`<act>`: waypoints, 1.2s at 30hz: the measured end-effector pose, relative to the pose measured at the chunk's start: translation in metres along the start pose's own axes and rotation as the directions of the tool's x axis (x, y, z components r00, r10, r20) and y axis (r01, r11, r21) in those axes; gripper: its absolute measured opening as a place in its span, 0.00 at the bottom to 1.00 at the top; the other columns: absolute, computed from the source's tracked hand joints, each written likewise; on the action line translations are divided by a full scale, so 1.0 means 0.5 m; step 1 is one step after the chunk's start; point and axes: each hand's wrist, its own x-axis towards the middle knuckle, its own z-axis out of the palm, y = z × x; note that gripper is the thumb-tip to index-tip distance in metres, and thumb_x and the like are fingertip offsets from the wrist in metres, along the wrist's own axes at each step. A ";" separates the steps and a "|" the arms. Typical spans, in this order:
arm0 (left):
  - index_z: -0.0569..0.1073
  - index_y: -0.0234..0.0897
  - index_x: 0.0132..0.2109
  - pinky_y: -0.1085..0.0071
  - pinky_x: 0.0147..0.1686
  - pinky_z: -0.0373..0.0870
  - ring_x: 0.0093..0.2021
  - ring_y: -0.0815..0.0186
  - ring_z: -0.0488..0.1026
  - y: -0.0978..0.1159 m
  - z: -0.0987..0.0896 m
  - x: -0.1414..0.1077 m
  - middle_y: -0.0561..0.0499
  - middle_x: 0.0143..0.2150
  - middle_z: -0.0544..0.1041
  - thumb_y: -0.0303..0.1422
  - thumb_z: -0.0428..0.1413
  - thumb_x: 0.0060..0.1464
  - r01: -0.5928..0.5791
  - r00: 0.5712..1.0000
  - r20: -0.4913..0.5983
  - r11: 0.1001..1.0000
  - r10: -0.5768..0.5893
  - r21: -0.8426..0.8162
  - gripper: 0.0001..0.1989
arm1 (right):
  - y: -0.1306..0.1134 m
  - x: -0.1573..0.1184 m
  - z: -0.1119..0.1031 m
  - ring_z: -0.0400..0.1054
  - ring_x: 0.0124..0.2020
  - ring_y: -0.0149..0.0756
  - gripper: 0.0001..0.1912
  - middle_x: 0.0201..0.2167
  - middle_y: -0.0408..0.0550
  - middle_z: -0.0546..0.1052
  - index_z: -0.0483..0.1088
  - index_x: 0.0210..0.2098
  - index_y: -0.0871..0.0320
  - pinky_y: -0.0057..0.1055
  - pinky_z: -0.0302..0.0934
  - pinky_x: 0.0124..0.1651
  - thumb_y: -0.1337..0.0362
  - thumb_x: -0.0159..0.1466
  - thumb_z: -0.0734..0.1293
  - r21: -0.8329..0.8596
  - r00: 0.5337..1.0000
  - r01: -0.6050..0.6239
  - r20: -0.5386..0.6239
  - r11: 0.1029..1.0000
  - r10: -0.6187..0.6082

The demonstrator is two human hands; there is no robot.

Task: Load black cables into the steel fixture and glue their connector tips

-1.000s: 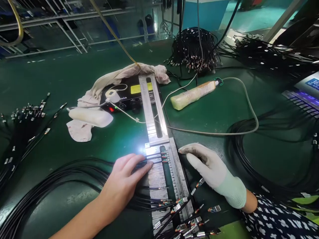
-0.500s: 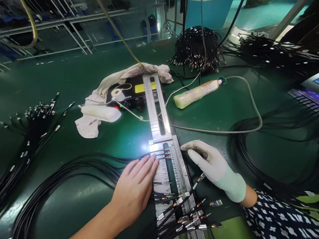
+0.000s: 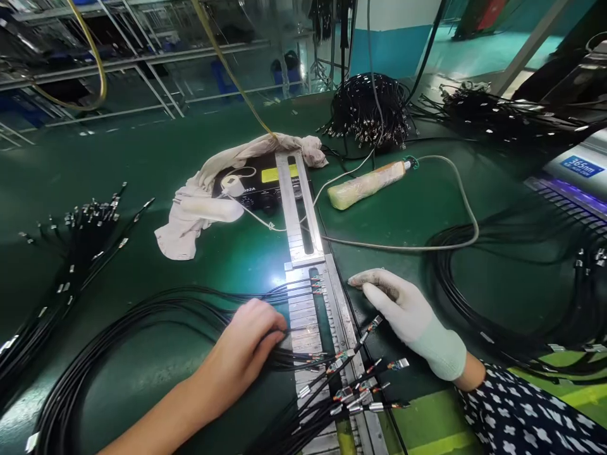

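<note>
A bare left hand [image 3: 249, 344] curls its fingers around thin black cables [image 3: 142, 316] beside the slotted metal jig [image 3: 308, 316]; the gloved right hand [image 3: 403, 313] rests flat on the green worktop [image 3: 142, 164]. The limp, light cables are probably best pinched behind their fragile-looking stripped ends.

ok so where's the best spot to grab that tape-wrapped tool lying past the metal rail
Probably the middle of the wrapped handle, pinched across its width from above. It lies flat on the green table, long and roughly cylindrical, with open surface along both sides. Avoid the far end, where the grey cord exits. The gloved right hand is nearer to it than the bare left hand.
</note>
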 end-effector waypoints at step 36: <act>0.61 0.43 0.63 0.67 0.41 0.64 0.40 0.64 0.68 0.008 0.006 0.002 0.49 0.44 0.74 0.29 0.46 0.67 -0.108 0.994 0.036 0.976 0.103 0.187 0.19 | -0.012 -0.016 -0.009 0.70 0.51 0.40 0.11 0.49 0.46 0.77 0.73 0.49 0.51 0.39 0.63 0.55 0.64 0.68 0.63 -0.037 0.952 0.227 0.221 0.973 -0.214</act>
